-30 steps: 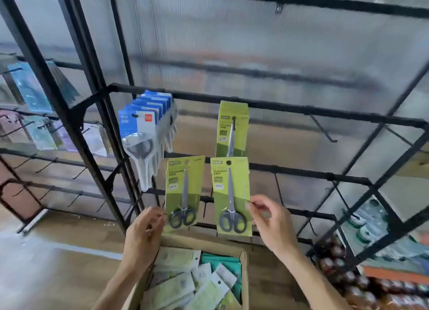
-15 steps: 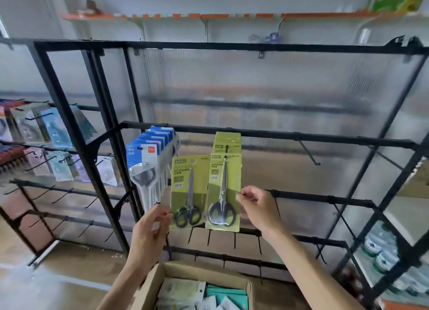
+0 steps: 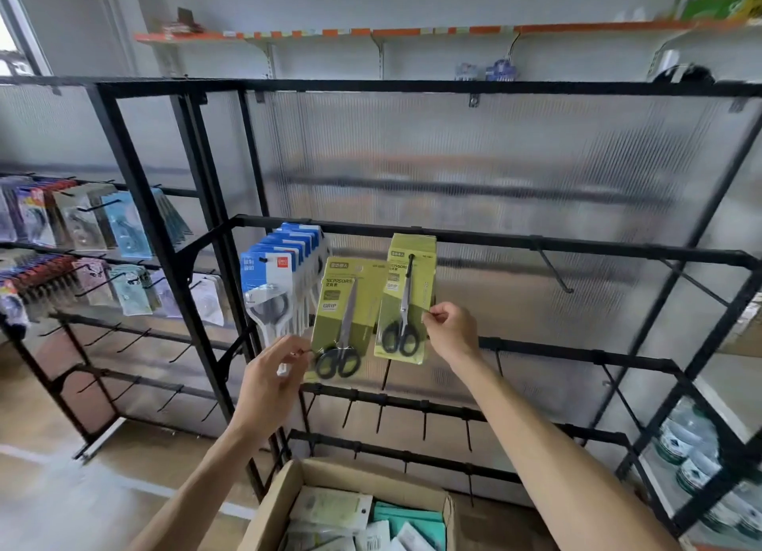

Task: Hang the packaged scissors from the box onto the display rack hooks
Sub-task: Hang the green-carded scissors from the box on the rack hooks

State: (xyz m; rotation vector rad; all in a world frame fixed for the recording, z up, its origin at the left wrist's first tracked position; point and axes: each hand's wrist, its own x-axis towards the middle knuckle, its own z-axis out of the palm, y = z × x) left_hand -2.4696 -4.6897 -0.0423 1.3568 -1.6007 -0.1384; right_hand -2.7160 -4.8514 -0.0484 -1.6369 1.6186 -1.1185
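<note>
Two green card packs of black-handled scissors are being held up before the black metal display rack point(image 3: 495, 243). The left hand point(image 3: 270, 379) is pinching the lower left edge of the left green scissors pack point(image 3: 350, 315), which is tilting rightward. The right hand point(image 3: 451, 332) is pinching the right edge of the right green scissors pack point(image 3: 406, 303), whose top is sitting at a black hook point(image 3: 411, 257) in front of a third green pack point(image 3: 414, 243) already hanging there. Just left, a row of blue-and-white packs point(image 3: 284, 270) is hanging. To the right, two bare hooks point(image 3: 554, 272) are projecting into open room. Near and below, an open cardboard box point(image 3: 288, 493) is holding further packs.
</note>
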